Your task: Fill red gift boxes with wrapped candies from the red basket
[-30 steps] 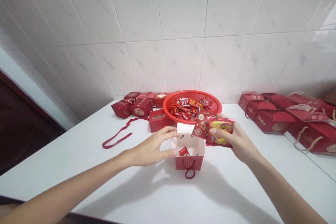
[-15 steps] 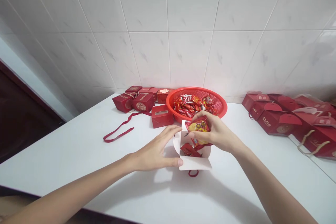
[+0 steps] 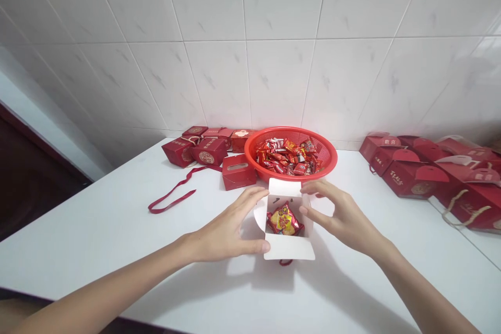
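Between my hands is a small gift box [image 3: 288, 247], its white inner flaps folded outward. Inside lies a red and yellow wrapped snack packet [image 3: 285, 220], which covers whatever is beneath it. My left hand [image 3: 230, 227] grips the box's left side, thumb by the front flap and fingertips by the back corner. At the right side, my right hand [image 3: 340, 215] has its thumb on the box's edge and its fingers against the back flap. A loop of dark red cord [image 3: 285, 262] shows below the front flap.
A red plastic basket [image 3: 331, 163] full of wrapped sweets [image 3: 287, 156] stands behind the box. To its left are an upright red box [image 3: 238, 173], several more red boxes [image 3: 209, 151] and a dark red ribbon [image 3: 172, 207]. Several handled red boxes [image 3: 415, 180] crowd the right.
The snack packet has left my right hand and now lies in the box. My right hand has moved to the box's right edge. My left hand stays at the left side.
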Available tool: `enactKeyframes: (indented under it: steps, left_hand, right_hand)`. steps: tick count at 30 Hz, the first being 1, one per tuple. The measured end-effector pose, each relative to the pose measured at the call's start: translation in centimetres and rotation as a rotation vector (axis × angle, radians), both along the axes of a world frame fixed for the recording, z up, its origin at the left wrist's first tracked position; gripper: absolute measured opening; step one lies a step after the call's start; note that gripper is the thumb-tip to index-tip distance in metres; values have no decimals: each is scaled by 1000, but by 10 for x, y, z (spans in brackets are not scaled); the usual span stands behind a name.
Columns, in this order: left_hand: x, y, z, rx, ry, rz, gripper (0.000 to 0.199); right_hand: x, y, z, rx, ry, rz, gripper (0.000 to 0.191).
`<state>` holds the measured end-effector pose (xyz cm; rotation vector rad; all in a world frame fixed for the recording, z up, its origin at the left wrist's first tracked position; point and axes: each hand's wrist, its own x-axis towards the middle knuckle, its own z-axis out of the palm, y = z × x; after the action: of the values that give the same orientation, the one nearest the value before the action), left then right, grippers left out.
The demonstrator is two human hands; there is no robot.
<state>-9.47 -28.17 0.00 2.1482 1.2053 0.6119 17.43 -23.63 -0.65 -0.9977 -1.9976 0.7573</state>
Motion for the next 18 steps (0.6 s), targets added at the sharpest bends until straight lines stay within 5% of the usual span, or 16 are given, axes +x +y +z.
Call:
enactKeyframes:
  steps: [8,14,18]
  left_hand:
    - [4,-4,-2,19,35,27,86]
    - [8,-5,-7,143,11,246,41]
    - [6,-3,-9,115,-28,250,62]
  right_hand:
    - [6,-24,-31,-50,181,-28,37]
    - [6,-30,-51,-76,279,-4,34]
    - [8,-30,-57,-112,298,-26,22]
